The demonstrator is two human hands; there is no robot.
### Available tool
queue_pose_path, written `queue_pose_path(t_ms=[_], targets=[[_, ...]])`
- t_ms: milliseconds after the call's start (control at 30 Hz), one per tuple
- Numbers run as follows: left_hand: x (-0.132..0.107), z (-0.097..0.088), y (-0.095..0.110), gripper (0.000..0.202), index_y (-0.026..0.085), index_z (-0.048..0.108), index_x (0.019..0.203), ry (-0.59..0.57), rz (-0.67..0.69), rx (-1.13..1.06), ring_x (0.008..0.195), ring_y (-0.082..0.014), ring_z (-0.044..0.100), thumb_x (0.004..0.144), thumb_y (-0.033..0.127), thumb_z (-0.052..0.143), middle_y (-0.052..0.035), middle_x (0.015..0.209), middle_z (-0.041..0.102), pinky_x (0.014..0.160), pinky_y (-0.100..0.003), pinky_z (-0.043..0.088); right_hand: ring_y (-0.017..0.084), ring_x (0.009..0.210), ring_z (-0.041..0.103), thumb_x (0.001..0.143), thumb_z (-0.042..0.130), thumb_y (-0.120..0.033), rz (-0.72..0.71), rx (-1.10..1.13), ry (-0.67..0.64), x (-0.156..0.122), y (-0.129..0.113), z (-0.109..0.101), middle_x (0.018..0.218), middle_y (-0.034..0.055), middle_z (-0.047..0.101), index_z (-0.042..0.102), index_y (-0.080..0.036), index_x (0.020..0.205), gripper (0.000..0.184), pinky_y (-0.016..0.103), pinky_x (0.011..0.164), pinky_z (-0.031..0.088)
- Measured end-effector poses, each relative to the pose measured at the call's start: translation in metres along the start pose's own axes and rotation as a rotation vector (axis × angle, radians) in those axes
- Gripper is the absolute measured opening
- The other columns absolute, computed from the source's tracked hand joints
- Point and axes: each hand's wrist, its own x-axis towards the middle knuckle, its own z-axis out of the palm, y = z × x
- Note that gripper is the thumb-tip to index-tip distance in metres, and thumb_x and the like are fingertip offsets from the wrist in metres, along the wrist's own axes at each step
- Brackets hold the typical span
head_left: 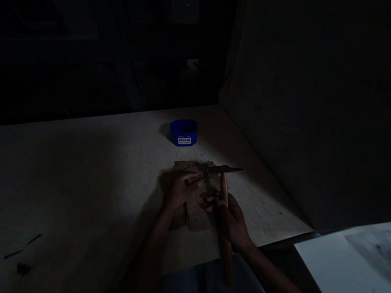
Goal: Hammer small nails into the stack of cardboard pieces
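Head view: one hammer [224,184] is held at the right side of the brown board [198,213], gripped by the right hand [235,222], fingers wrapped; left hand [181,190] placed over board, fingers bent, anything pinched too dark to tell.

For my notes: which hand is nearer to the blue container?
Left. The left hand is on the near side of the blue container; the right hand, gripping the hammer, is farther back, toward the person.
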Motion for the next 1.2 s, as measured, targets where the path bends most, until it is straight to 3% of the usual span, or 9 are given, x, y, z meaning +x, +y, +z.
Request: queue_pose_path(t_ms=[133,367,500,633,767,967,1100,1200], targets=[[-0.008,-0.009,0.004,0.042,0.02,0.074,0.115,0.044,0.071,0.022,0.071,-0.0155,0.062,0.076,0.032,0.077,-0.0012,0.08,0.069,0.067,-0.028,0.051,0.019,0.077,0.07,0.094,0.058,-0.046,0.004,0.015,0.01,0.001,-0.001,0.002,0.102,0.0057,0.075,0.06,-0.022,0.113,0.031,0.034,0.078,0.055],[-0.022,-0.03,0.021,0.039,0.024,0.071,0.118,0.147,0.335,0.283,0.099,-0.0233,0.065,0.081,0.036,0.075,-0.0047,0.097,0.074,0.098,-0.043,0.049,0.012,0.054,0.063,0.092,0.062,-0.048,-0.035,0.145,0.039,0.0,-0.011,0.006,0.1,0.0054,0.074,0.055,-0.021,0.105,0.03,0.025,0.049,0.049],[-0.044,-0.039,0.028,0.03,0.024,0.072,0.11,0.38,0.285,0.247,0.106,-0.0235,0.064,0.084,0.039,0.068,-0.0062,0.103,0.073,0.101,-0.041,0.05,0.01,0.05,0.059,0.092,0.061,-0.049,-0.058,0.178,0.07,-0.001,-0.017,0.006,0.096,0.0023,0.072,0.052,-0.022,0.106,0.032,0.022,0.045,0.047],[-0.087,-0.056,0.015,0.031,0.021,0.072,0.104,0.646,0.133,0.196,0.103,-0.0232,0.067,0.087,0.044,0.06,-0.0083,0.107,0.073,0.096,-0.039,0.053,0.009,0.045,0.056,0.09,0.061,-0.049,-0.052,0.173,0.1,-0.001,-0.019,0.003,0.092,0.0017,0.072,0.052,-0.021,0.106,0.033,0.022,0.041,0.045],[-0.147,-0.096,-0.011,0.033,0.019,0.071,0.104,0.866,0.02,0.315,0.104,-0.0258,0.068,0.086,0.043,0.058,-0.01,0.107,0.073,0.098,-0.044,0.053,0.009,0.044,0.055,0.088,0.063,-0.047,-0.069,0.173,0.104,-0.002,-0.02,0.002,0.094,0.0021,0.073,0.052,-0.021,0.106,0.034,0.022,0.04,0.045],[-0.24,-0.178,-0.034,0.038,0.015,0.067,0.111,1.047,-0.187,0.73,0.111,-0.0333,0.065,0.083,0.038,0.054,-0.0156,0.113,0.071,0.102,-0.053,0.05,0.01,0.043,0.052,0.088,0.062,-0.043,-0.048,0.071,0.132,-0.005,-0.021,-0.001,0.07,-0.0019,0.07,0.059,-0.019,0.104,0.029,0.022,0.044,0.043],[-0.277,-0.219,-0.036,0.045,0.011,0.065,0.118,1.066,-0.385,0.955,0.113,-0.0369,0.062,0.083,0.038,0.054,-0.0196,0.117,0.07,0.102,-0.055,0.047,0.012,0.043,0.052,0.086,0.063,-0.04,-0.037,0.042,0.124,-0.005,-0.022,-0.003,0.06,-0.0028,0.065,0.062,-0.018,0.099,0.026,0.023,0.044,0.042],[-0.282,-0.241,-0.039,0.045,0.01,0.066,0.12,0.935,-0.433,0.985,0.112,-0.0358,0.062,0.088,0.034,0.047,-0.0205,0.118,0.069,0.101,-0.052,0.048,0.013,0.044,0.053,0.085,0.063,-0.04,-0.028,0.001,0.125,-0.006,-0.024,-0.003,0.056,-0.0035,0.061,0.065,-0.017,0.097,0.025,0.023,0.044,0.042]])
